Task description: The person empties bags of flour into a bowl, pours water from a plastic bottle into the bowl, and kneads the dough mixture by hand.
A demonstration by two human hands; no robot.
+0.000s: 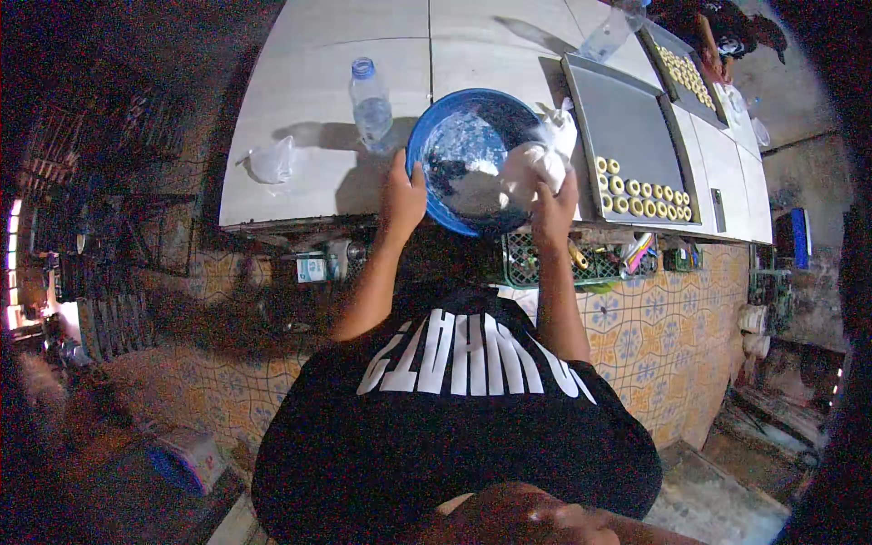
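A round blue basin [421, 195] stands tilted at the table's near edge, its inside shiny with a pale patch of reflected light. My left hand [404, 195] is closed on the basin's left rim. At the right rim, my right hand [556, 204] is closed around a crumpled white bundle [554, 136], cloth or plastic, I cannot tell which. Part of that bundle hangs into the basin. Whether the right fingers also grip the rim is hidden. A clear bottle [372, 113] without a cap stands just left of the basin.
Right of the basin lies a dark tray [636, 127] with rows of ring-shaped dough pieces [647, 198] along its near side. Beyond it, a person [722, 36] works at a fuller tray [686, 77]. A knotted clear bag [272, 162] sits at left. Under the table is a green crate [536, 263].
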